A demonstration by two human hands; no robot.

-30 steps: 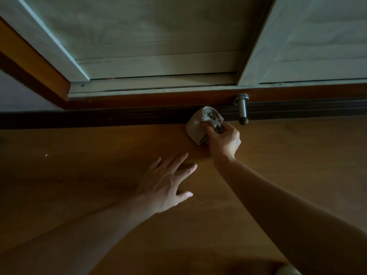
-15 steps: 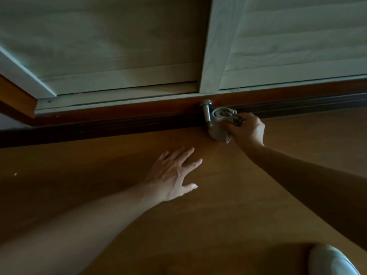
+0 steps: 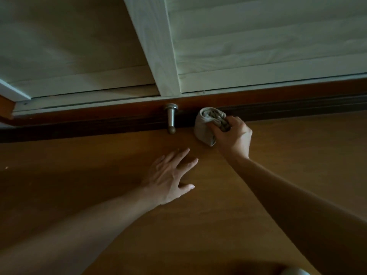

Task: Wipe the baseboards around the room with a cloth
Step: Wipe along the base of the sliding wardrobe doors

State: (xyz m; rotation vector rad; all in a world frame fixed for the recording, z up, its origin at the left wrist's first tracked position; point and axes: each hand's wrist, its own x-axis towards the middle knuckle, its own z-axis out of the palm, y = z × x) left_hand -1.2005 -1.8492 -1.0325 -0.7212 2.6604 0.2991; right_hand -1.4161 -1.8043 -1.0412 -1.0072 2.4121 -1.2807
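A dark brown baseboard (image 3: pixel 99 126) runs across the view where the wooden floor meets the wall. My right hand (image 3: pixel 233 133) grips a bunched grey cloth (image 3: pixel 204 128) and presses it against the baseboard just right of a metal door stop (image 3: pixel 171 119). My left hand (image 3: pixel 170 176) lies flat on the floor with its fingers spread, nearer to me and left of the cloth.
White louvred doors (image 3: pixel 258 46) stand above the baseboard. The door stop juts out over the floor (image 3: pixel 79 185). A pale rounded object (image 3: pixel 296 271) shows at the bottom right edge.
The cloth moved from left of the door stop to its right side, then a little further right along the baseboard. My left hand stayed flat on the floor.
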